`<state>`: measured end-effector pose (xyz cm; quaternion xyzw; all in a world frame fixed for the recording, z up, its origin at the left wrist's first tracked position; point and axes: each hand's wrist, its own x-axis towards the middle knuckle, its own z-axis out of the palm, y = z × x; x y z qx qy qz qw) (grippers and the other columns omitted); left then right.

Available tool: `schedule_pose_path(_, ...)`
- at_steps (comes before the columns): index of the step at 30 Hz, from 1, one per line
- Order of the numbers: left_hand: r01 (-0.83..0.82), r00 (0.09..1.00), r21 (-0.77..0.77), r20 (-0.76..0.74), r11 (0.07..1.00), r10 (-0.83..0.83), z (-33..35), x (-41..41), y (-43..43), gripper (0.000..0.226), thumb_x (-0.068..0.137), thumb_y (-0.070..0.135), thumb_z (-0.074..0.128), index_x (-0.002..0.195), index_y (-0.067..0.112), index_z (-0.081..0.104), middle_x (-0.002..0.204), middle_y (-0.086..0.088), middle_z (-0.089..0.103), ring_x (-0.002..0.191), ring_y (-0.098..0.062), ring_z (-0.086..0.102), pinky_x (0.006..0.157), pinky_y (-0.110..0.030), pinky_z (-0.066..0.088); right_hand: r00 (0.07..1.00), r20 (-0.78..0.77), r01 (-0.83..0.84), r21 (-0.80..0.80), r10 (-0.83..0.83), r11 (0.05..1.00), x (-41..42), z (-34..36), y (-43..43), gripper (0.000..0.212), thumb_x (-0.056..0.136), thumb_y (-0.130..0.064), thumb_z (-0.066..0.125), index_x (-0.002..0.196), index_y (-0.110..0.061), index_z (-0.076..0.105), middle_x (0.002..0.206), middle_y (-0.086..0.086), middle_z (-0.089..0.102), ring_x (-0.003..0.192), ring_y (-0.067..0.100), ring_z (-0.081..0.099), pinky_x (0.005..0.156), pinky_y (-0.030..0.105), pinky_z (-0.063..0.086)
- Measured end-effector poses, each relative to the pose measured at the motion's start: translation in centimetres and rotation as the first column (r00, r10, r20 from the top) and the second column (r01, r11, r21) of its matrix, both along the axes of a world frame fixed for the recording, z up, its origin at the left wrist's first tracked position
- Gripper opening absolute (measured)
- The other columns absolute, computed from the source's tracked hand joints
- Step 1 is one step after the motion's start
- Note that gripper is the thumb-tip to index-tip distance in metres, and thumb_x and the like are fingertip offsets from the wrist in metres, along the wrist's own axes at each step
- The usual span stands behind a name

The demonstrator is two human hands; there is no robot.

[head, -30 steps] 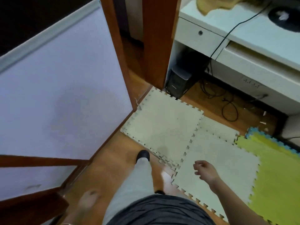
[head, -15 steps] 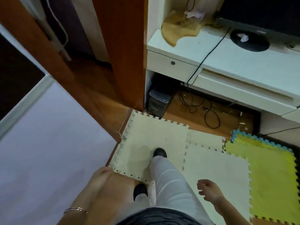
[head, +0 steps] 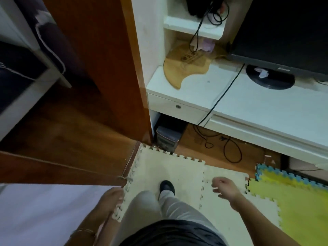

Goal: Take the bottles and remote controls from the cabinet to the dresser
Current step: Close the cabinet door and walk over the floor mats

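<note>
Both hands empty over foam mats (head: 168, 167), left hand (head: 111, 199), right hand (head: 226, 189), white desk (head: 257, 103)

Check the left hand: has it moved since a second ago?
Yes. The left hand, over bare wood floor before, now hangs at the left edge of the cream foam mat.
</note>
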<state>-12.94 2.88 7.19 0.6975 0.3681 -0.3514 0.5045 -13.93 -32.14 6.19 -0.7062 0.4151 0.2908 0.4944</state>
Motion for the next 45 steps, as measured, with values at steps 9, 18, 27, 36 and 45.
schedule_pose_path(9, -0.008, 1.000, -0.017, -0.018, 1.000, 0.007, -1.4, 7.8, -0.9, 0.016, 0.095, 0.004, 0.044, 0.083, 0.005, 0.056, 0.084, -0.008, 0.059, 0.075, -0.022, 0.054, 0.062, -0.029, 0.035, 0.999, 0.036, 0.028, 0.015, -0.028, 0.999, 6.5, -0.6, -1.1, 0.018, 0.090, -0.014, 0.051, 0.106, -0.009, 0.058, 0.096, 0.010, 0.061, 0.074, 0.018, 0.057, 0.068, 0.029, 0.041)
schedule_pose_path(18, 0.098, 0.988, -0.032, -0.114, 0.995, -0.101, -1.8, 17.0, -1.3, 0.024, 0.093, 0.000, 0.042, 0.072, 0.007, 0.052, 0.071, -0.010, 0.053, 0.067, -0.022, 0.049, 0.060, -0.028, 0.035, 0.952, -0.269, 0.153, 0.006, -0.146, 0.988, 8.6, -1.9, -1.0, 0.008, 0.089, -0.010, 0.046, 0.081, -0.010, 0.047, 0.070, 0.009, 0.045, 0.052, 0.017, 0.032, 0.052, 0.022, 0.016)
schedule_pose_path(27, 0.526, 0.740, 0.087, 0.442, 0.846, -0.506, 6.4, 32.2, -11.1, 0.018, 0.093, 0.023, 0.049, 0.107, 0.019, 0.061, 0.109, -0.003, 0.065, 0.101, -0.019, 0.062, 0.070, -0.014, 0.042, 0.926, 0.374, 0.019, -0.157, 0.042, 0.987, 22.9, 7.9, -0.4, 0.011, 0.092, -0.020, 0.053, 0.102, -0.021, 0.056, 0.098, 0.004, 0.063, 0.088, 0.019, 0.060, 0.066, 0.011, 0.041)
schedule_pose_path(36, 0.493, 0.066, -0.072, 0.997, 0.867, 0.045, 32.1, 39.3, -19.0, 0.024, 0.088, 0.011, 0.057, 0.090, 0.034, 0.062, 0.086, 0.019, 0.070, 0.089, 0.002, 0.064, 0.078, -0.006, 0.047, 0.284, 0.944, -0.075, -0.150, 0.166, 0.986, 34.6, 33.1, -1.9, 0.023, 0.082, -0.020, 0.066, 0.101, -0.032, 0.065, 0.099, -0.001, 0.072, 0.092, 0.002, 0.066, 0.084, 0.015, 0.052)
schedule_pose_path(45, 0.306, -0.501, -0.169, 0.808, 0.937, 0.309, 51.2, 42.6, -19.1, 0.018, 0.077, 0.019, 0.055, 0.087, 0.034, 0.059, 0.093, 0.014, 0.065, 0.088, 0.005, 0.061, 0.076, -0.009, 0.047, -0.436, 0.872, -0.083, -0.283, 0.221, 0.956, 39.3, 53.1, -0.4, 0.016, 0.076, -0.019, 0.062, 0.085, -0.031, 0.068, 0.080, -0.009, 0.073, 0.083, 0.002, 0.066, 0.076, 0.011, 0.051)
